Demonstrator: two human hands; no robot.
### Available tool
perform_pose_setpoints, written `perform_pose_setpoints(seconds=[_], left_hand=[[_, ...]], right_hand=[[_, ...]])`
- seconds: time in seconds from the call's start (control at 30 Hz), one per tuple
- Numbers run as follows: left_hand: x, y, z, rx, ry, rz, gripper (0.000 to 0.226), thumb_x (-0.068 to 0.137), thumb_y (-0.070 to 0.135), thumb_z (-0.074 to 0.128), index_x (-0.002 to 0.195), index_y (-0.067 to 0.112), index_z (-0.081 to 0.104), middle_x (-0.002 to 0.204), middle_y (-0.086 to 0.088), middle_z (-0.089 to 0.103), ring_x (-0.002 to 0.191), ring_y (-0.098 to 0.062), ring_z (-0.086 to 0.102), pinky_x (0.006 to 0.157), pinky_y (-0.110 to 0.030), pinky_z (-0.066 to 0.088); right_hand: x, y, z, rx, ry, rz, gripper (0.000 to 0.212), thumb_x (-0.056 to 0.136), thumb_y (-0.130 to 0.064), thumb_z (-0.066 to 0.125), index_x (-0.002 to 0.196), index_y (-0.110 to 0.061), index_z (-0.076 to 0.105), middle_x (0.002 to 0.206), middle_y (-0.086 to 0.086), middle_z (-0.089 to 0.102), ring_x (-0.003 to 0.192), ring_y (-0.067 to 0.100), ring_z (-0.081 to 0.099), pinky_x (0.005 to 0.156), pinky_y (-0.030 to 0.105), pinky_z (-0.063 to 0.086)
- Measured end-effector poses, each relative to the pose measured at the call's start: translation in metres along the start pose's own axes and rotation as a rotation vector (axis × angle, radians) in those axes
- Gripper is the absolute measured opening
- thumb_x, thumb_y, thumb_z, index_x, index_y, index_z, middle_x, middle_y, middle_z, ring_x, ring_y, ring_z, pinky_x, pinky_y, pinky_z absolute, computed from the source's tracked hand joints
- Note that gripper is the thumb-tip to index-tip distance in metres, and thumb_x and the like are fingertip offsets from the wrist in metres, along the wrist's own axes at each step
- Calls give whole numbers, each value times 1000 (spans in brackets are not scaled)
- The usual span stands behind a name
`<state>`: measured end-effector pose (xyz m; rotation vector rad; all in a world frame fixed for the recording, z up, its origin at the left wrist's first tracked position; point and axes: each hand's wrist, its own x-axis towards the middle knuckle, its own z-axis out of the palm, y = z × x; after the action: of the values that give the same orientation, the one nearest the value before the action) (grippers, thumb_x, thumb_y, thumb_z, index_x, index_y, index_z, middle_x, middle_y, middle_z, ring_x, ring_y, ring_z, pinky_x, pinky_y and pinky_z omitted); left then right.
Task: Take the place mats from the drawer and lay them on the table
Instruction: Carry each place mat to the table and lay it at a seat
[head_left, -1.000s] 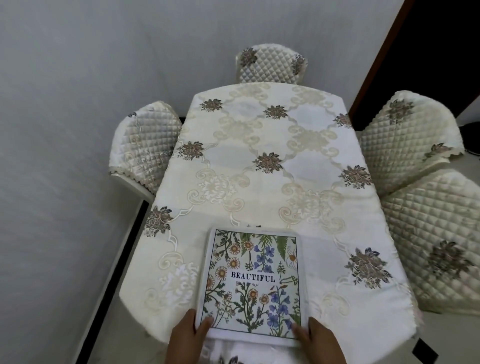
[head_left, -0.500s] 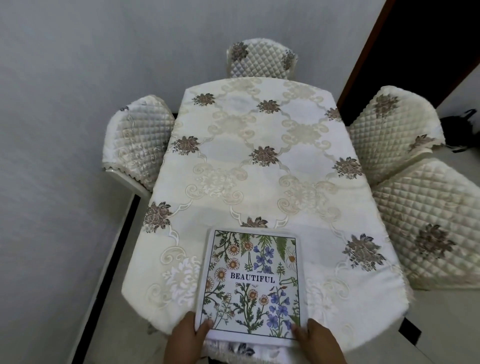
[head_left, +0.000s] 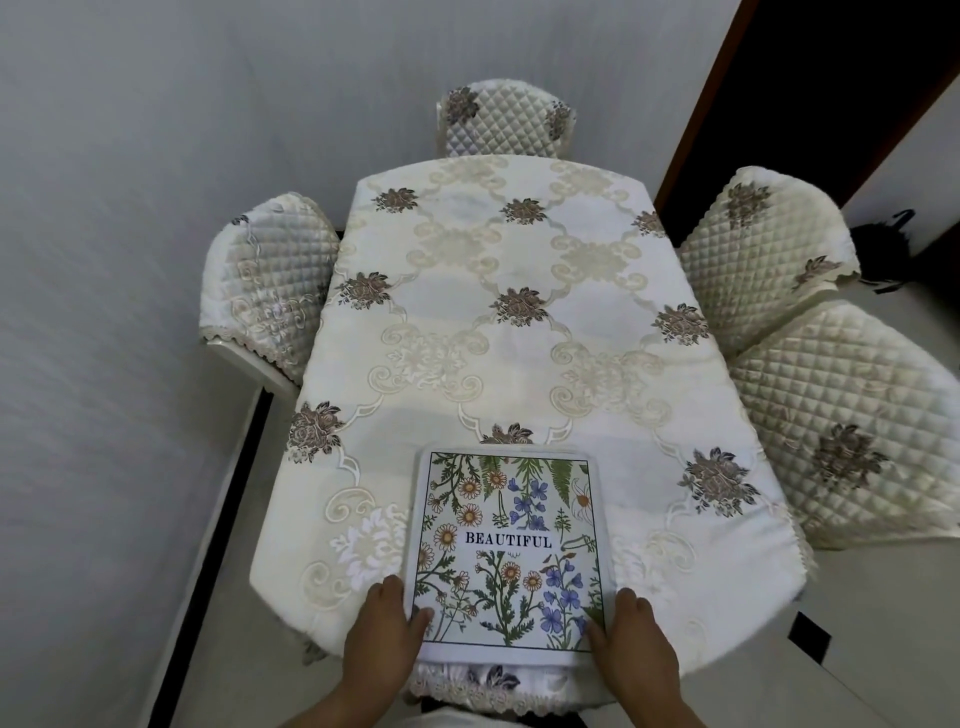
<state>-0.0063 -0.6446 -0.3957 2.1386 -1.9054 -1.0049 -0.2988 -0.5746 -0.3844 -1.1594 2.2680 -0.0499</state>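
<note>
A white place mat (head_left: 506, 551) printed with flowers and the word BEAUTIFUL lies over the near end of the table (head_left: 519, 332), which wears a cream embroidered cloth. My left hand (head_left: 382, 631) holds the mat's near left corner, thumb on top. At the near right corner my right hand (head_left: 631, 644) grips it the same way. Whether more mats lie beneath the top one cannot be told. No drawer is in view.
Quilted cream chairs ring the table: one at the left (head_left: 270, 291), one at the far end (head_left: 506, 122), two at the right (head_left: 763, 249) (head_left: 852, 431). A grey wall runs close along the left. A dark doorway (head_left: 831, 78) and a black bag (head_left: 893, 244) are at the right.
The view has drawn back and risen a little, so the table's near edge and lace trim show below the mat. Both hands keep their hold on the mat's near corners.
</note>
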Motion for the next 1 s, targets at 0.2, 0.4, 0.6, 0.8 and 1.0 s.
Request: perform_pose_setpoints(seconds=[0.2, 0.4, 0.6, 0.8, 1.0], left_hand=[[-3, 4, 0, 98, 31, 15, 32, 89, 46, 59, 102, 20, 47, 97, 0, 52, 87, -20, 55, 65, -33, 45], [-6, 5, 0, 167, 39, 53, 31, 88, 42, 62, 101, 16, 49, 97, -2, 54, 87, -23, 56, 65, -33, 43], [6, 4, -14, -17, -43, -3, 31, 93, 39, 59, 73, 19, 47, 70, 3, 59, 64, -11, 54, 59, -31, 41], [14, 18, -43, -149, 27, 173, 32, 93, 30, 61, 68, 16, 48, 60, -3, 58, 57, -13, 53, 56, -33, 42], [15, 51, -60, -179, 118, 347, 31, 94, 32, 60, 69, 20, 46, 55, -1, 54, 53, -8, 51, 47, -27, 34]], right_hand=[[-2, 0, 5, -22, 56, -10, 35, 88, -49, 54, 99, -22, 35, 93, 0, 41, 87, 24, 60, 60, 32, 41], [-4, 2, 7, 62, 86, -3, 37, 85, -43, 63, 99, -17, 40, 91, 1, 45, 84, 26, 60, 58, 32, 37], [3, 2, -4, 221, -12, 37, 27, 92, -35, 56, 73, -18, 47, 70, -4, 56, 69, 17, 56, 59, 31, 42], [-5, -1, -26, 280, 86, -48, 36, 93, -40, 56, 69, -15, 44, 66, 2, 58, 63, 18, 54, 57, 33, 37], [-17, 3, -69, 352, 315, -87, 41, 93, -39, 58, 66, -16, 37, 56, 1, 49, 53, 17, 44, 48, 29, 27]])
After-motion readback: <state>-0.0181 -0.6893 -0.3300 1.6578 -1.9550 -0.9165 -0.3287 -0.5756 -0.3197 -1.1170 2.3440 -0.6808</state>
